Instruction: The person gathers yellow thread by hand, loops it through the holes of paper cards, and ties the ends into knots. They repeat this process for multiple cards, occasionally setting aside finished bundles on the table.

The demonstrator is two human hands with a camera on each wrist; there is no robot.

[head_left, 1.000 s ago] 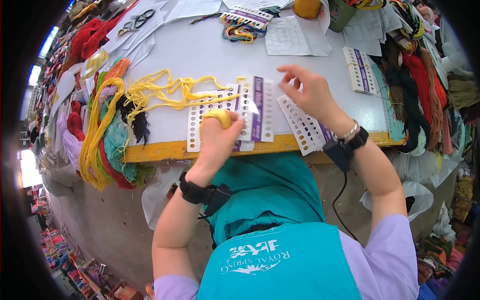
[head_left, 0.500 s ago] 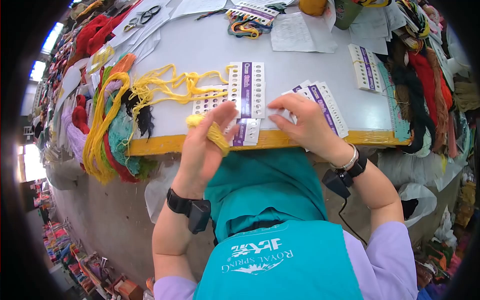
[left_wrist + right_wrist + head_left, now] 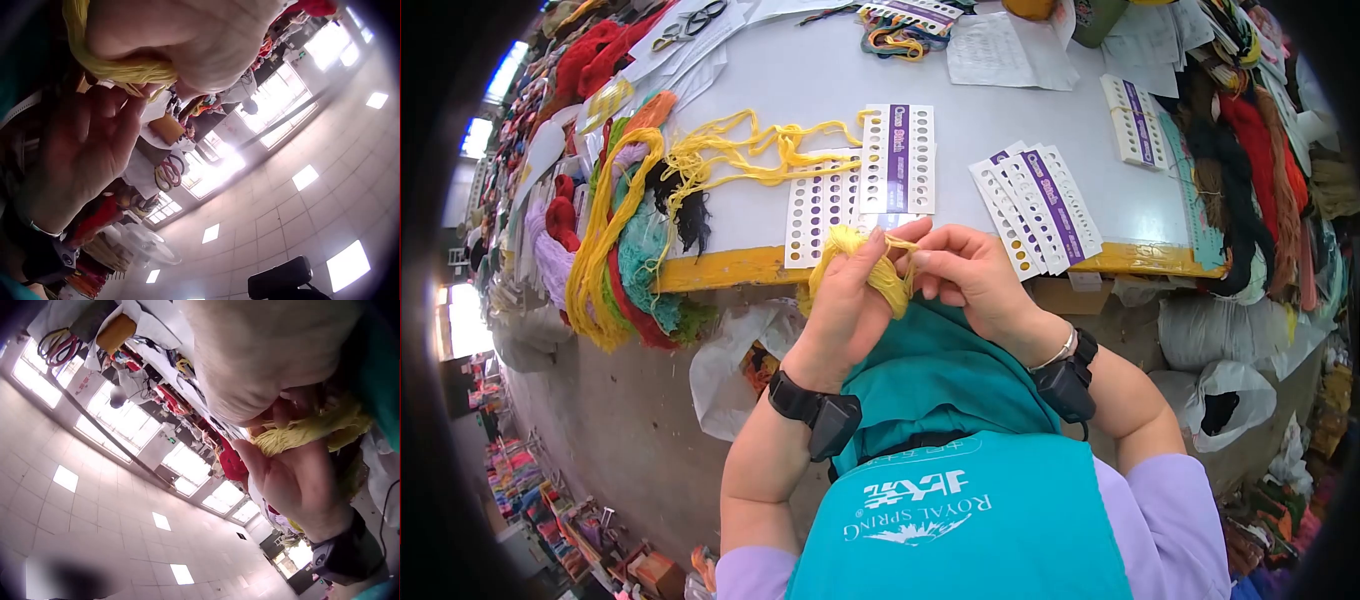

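Note:
My left hand [image 3: 850, 300] grips a small bundle of yellow thread [image 3: 862, 262] just below the table's yellow front edge [image 3: 730, 268]. My right hand [image 3: 960, 270] meets it from the right and pinches strands of the same bundle. The left wrist view shows the yellow thread [image 3: 119, 65] wrapped under my left hand, with the right hand [image 3: 81, 150] beside it. In the right wrist view the yellow thread [image 3: 312, 428] lies between both hands. On the table behind lie white punched thread cards with purple strips [image 3: 897, 158] and a fanned stack of cards [image 3: 1040, 205].
Loose yellow thread [image 3: 740, 150] trails across the table's left part. Skeins of yellow, green, red and black thread [image 3: 625, 250] hang over the left edge. More skeins [image 3: 1240, 160] pile at the right. Scissors [image 3: 690, 22] and papers [image 3: 1000, 50] lie at the back.
Both hands have come off the table toward my body. My right hand left the cards and joined the left on the yellow bundle, which has dropped below the table edge.

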